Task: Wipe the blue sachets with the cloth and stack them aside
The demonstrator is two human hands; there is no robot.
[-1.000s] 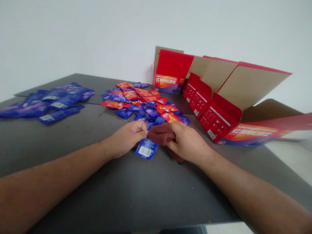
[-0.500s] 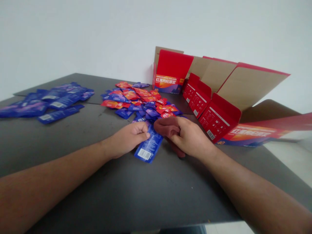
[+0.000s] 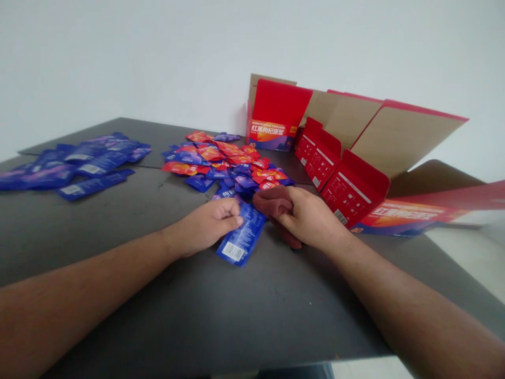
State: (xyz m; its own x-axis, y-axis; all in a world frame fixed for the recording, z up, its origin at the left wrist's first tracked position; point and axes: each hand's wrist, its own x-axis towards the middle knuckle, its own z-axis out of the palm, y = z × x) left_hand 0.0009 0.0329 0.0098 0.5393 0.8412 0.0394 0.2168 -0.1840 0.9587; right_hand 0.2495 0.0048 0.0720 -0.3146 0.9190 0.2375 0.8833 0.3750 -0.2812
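Observation:
Closed on the left edge of a blue sachet (image 3: 244, 234) is my left hand (image 3: 215, 223), its thumb pressed against the fingers. The sachet's barcode end points toward me, above the dark tabletop. My right hand (image 3: 310, 216) grips a folded brown cloth (image 3: 275, 204) just right of the sachet's upper edge. Beyond both hands lies a mixed heap of red and blue sachets (image 3: 224, 158). Whether another sachet lies under the held one I cannot tell.
A spread pile of blue sachets (image 3: 94, 155) lies on the dark table (image 3: 189, 310) at the left. Open red cartons (image 3: 272, 131) with raised flaps stand along the back right, the nearest carton (image 3: 406, 213) by the table's right edge. A pale wall rises behind.
My right hand and the brown cloth have shifted slightly right and up, away from the sachet's edge. My left hand keeps its hold on the sachet almost unmoved.

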